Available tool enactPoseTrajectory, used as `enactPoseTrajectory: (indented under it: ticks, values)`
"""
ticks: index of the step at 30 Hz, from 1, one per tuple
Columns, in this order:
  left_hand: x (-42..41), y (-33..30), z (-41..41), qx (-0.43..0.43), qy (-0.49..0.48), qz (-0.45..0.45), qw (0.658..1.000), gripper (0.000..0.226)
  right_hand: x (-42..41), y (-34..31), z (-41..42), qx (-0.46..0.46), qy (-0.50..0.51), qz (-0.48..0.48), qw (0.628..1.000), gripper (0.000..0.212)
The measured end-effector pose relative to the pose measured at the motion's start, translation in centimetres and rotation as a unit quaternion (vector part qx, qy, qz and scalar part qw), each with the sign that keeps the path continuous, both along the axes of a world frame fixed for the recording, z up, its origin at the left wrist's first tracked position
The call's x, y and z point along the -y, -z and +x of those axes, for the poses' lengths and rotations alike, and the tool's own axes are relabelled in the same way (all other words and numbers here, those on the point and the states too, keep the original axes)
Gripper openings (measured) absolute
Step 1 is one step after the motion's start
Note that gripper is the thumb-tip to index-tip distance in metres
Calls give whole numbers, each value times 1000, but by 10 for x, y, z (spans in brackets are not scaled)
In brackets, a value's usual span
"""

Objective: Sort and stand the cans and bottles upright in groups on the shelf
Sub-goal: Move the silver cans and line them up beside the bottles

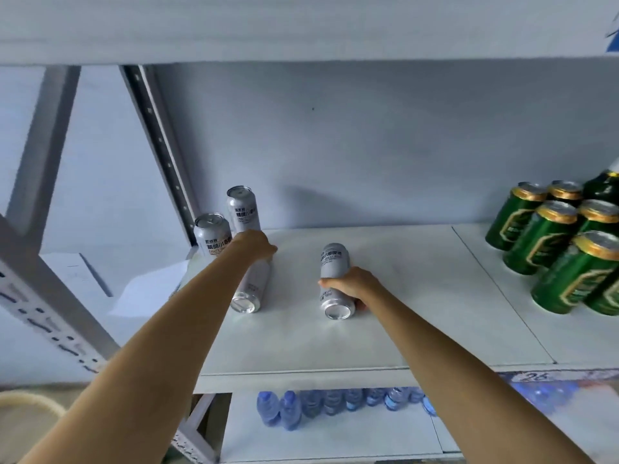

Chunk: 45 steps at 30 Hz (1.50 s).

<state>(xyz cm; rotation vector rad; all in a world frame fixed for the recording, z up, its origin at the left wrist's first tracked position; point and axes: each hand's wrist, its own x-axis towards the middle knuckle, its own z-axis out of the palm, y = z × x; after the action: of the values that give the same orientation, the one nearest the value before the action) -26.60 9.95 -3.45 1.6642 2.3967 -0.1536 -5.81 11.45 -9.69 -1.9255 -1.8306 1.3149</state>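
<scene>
While both bare forearms reach in from the lower edge of the view, the nearest stock is a row of small blue water bottles (335, 401) standing on the lower shelf (335, 437), beneath the front lip of the middle shelf (418, 313).

On the middle shelf, the right hand (351, 284) grips a silver can (333, 279) lying on its side, base toward the camera. Its fingers (326, 283) are curled over the top of the can body and the thumb is tucked under at the right; the grasp is closed round the can near its base end.

To the left, a second silver can (253, 289) also lies on its side, base toward the camera. The left hand (256, 246) rests over its far end; the fingers curl down over that end, but how firmly they hold it cannot be told, as the hand hides the contact.

Just beyond the left hand, two more silver cans stand upright at the left rear corner of the shelf: the nearer upright can (212, 234) and the rear upright can (243, 209), close together beside the shelf upright (157, 142).

At the far right, a cluster of green cans (549, 236) with gold rims stands in close ranks, with a dark green bottle (604, 189) behind them. The grey back wall (368, 145) closes the bay.
</scene>
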Motion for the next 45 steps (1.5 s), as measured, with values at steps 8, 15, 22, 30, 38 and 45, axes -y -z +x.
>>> enactPoseTrajectory:
  ticks: [8, 15, 22, 30, 38, 45]
  values:
    - [-30, 17, -9, -28, -17, -48, 998, 55, -9, -4, -7, -5, 20, -52, 998, 64]
    - [-48, 34, -3, -110, 11, -83, 990, 46, -11, -17, -2, 62, -1, -72, 995, 23]
    - [-57, 39, 11, -66, 8, -60, 996, 57, -15, 1, -5, 61, -22, -18, 998, 51]
    - [-52, 22, 21, 40, 22, 48, 998, 57, -6, 9, 28, -87, 74, -31, 993, 51]
    - [-25, -6, 50, 324, -17, 252, 912, 47, 5, -4, 113, -224, 97, 62, 968, 58]
    - [12, -28, 152, 363, 61, 322, 872, 70, 29, -34, 204, -305, 81, 163, 935, 60]
